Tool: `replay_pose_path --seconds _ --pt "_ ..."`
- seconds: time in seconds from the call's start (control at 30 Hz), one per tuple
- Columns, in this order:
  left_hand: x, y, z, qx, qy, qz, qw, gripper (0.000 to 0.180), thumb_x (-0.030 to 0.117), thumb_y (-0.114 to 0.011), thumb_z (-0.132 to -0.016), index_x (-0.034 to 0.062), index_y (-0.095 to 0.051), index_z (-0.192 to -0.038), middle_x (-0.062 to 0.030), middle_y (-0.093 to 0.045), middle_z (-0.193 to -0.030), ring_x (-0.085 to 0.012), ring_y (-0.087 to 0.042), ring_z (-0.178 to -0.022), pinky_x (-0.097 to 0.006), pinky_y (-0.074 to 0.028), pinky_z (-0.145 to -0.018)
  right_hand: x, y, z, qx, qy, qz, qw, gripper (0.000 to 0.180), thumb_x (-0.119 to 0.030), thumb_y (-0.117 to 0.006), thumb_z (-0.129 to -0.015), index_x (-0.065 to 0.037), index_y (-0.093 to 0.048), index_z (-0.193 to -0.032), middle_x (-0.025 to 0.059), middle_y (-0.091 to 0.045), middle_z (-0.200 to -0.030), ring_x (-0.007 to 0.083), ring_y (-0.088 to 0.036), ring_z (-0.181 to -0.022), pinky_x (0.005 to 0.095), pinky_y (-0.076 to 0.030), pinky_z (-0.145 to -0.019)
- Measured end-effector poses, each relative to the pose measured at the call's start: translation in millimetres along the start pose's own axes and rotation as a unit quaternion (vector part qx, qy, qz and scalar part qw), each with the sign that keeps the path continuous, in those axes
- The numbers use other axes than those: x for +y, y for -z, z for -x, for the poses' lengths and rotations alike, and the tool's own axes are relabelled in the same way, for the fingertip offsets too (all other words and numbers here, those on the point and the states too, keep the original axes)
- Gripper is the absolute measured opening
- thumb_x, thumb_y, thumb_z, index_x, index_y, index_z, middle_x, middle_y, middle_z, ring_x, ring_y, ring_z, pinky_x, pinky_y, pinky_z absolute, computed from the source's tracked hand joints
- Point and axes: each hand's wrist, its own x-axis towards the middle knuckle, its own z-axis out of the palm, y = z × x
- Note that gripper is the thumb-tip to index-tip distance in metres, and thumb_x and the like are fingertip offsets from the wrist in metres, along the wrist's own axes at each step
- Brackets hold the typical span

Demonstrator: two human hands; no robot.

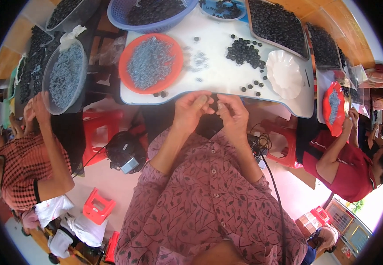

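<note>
Just off the near edge of the white table (209, 79), my two hands are close together with bent fingers. My left hand (193, 110) has its thumb pressed to its fingertips, and my right hand (232, 114) makes a similar pinch beside it. Whatever lies between the fingertips is too small to make out. Left of centre, an orange-red plate (125, 66) bears a heap of small silvery-grey pieces (149, 62). Small black round caps (244, 53) form a loose pile ahead of my right hand, with several scattered around it. A white scalloped dish (284, 73) is to their right.
A blue basket (117, 22) and a metal tray (279, 45) of black caps occupy the table's back. A co-worker (41, 163) sits left near a clear tub (84, 73); another (346, 163) sits right by a red dish (333, 110). A cable (276, 190) hangs beside my right arm.
</note>
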Motion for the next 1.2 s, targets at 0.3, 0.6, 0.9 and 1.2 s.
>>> replay_pose_path --seconds 0.3,0.6,0.9,1.2 --pt "8 1 0 -0.069 0.013 0.129 0.989 0.020 0.009 -0.059 -0.093 -0.0045 -0.062 -0.108 -0.0119 -0.065 -0.091 -0.0154 -0.062 -0.076 -0.036 -0.059 -0.071 1 -4 1 0.023 -0.040 -0.025 0.999 0.021 0.006 -0.057 -0.088 -0.001 -0.063 -0.107 0.0032 -0.056 -0.091 0.0071 -0.056 -0.076 0.0204 -0.049 -0.067" --pt "2 5 -2 -0.078 0.020 0.101 0.992 0.020 0.012 -0.064 -0.091 -0.0036 -0.063 -0.102 -0.0109 -0.066 -0.089 -0.0171 -0.062 -0.073 -0.032 -0.056 -0.063 -14 -5 -6 0.008 0.071 0.021 0.997 0.019 0.000 -0.063 -0.088 -0.002 -0.065 -0.106 0.0059 -0.057 -0.094 0.0115 -0.057 -0.080 0.0227 -0.047 -0.069" --pt "2 -2 -4 -0.059 0.050 0.002 0.997 0.021 0.017 -0.072 -0.086 -0.0016 -0.065 -0.093 -0.0073 -0.064 -0.079 -0.0127 -0.058 -0.061 -0.027 -0.052 -0.052 -4 -5 -10 -0.018 0.056 -0.009 0.998 0.011 0.001 -0.065 -0.086 -0.002 -0.066 -0.097 0.0062 -0.056 -0.092 0.0143 -0.058 -0.079 0.0244 -0.047 -0.069" --pt "23 -16 -14 0.036 0.040 -0.083 0.995 0.018 0.014 -0.070 -0.086 -0.0021 -0.064 -0.094 -0.0078 -0.064 -0.079 -0.0117 -0.059 -0.059 -0.027 -0.055 -0.053 0 0 -14 0.028 0.057 0.011 0.998 0.008 0.002 -0.064 -0.086 0.000 -0.063 -0.094 0.0066 -0.056 -0.092 0.0121 -0.057 -0.075 0.0238 -0.048 -0.066"
